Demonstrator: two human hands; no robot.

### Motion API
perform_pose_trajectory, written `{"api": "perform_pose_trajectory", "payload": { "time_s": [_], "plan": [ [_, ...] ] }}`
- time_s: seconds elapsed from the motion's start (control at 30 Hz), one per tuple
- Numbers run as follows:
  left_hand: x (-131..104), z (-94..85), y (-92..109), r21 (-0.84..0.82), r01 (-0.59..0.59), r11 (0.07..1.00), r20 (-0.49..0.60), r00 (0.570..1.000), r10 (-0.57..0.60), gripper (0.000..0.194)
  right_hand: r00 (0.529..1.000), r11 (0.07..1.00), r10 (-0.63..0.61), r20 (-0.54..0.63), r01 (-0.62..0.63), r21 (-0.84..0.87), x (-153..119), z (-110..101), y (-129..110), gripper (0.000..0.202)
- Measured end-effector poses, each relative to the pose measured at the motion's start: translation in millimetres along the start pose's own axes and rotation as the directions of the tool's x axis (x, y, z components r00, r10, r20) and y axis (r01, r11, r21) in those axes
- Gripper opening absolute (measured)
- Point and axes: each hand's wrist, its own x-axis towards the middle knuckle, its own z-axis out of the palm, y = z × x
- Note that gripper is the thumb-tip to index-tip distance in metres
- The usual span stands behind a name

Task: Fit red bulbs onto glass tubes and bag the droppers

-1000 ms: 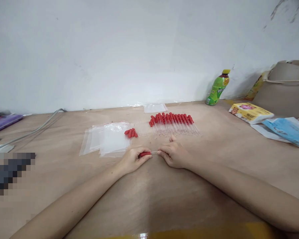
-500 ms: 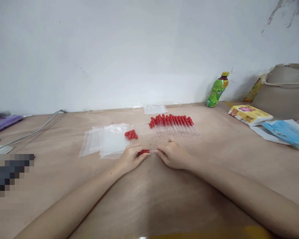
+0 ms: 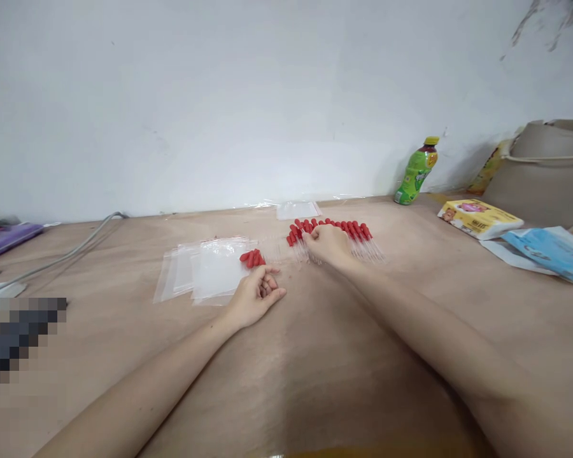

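A row of glass droppers with red rubber bulbs [image 3: 360, 230] lies on the table, bulbs toward the wall. Over the middle of this row is my right hand [image 3: 332, 245], its fingers closed and touching among the bulbs; what they pinch is hidden. My left hand [image 3: 255, 298] rests palm inward nearer me, fingers curled loosely apart with nothing in them. Just beyond it, a small pile of loose red rubber bulbs [image 3: 253, 258] sits at the edge of the clear zip bags [image 3: 217, 270]. Thin clear glass tubes [image 3: 272, 247] lie between that pile and the row.
Another clear bag [image 3: 297, 210] lies by the wall. At the right stand a green drink bottle [image 3: 416, 173], a yellow tissue pack [image 3: 480, 218], a blue packet [image 3: 549, 253] and a grey-brown bin [image 3: 539, 178]. A grey cable [image 3: 71, 253] crosses the left side.
The dropper that both hands held together has left my left hand, which has opened. My right hand has moved away from me onto the row of droppers.
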Motion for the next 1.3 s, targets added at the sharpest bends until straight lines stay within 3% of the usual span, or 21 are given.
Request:
{"api": "perform_pose_trajectory", "payload": {
  "time_s": [0.2,0.47,0.77,1.17,1.3],
  "plan": [
    [-0.8,-0.6,-0.2,0.027,-0.034,0.999,0.018,0.999,0.033,0.034,0.998,0.993,0.057,0.028,-0.054,-0.11,7.4,25.7,-6.0,0.035],
    [-1.8,-1.2,3.6,0.071,-0.054,0.996,0.027,0.998,0.052,0.03,0.99,0.991,0.077,0.118,-0.063,-0.121,6.8,26.6,-6.2,0.041],
    [-1.1,-1.6,4.7,0.149,-0.045,0.988,0.033,0.999,0.041,0.02,0.983,0.982,-0.17,0.062,0.174,-0.077,-1.2,30.5,-24.1,0.031],
    [-1.5,0.4,3.3,0.183,-0.113,0.977,-0.051,0.991,0.124,0.013,0.974,0.983,-0.014,0.227,0.055,-0.175,10.9,46.4,-60.0,0.021],
    [-1.5,-4.2,1.0,0.308,-0.123,0.943,-0.143,0.974,0.174,0.01,0.965,0.98,-0.026,0.26,0.076,-0.184,10.5,46.7,-65.2,0.019]
  ]
}}
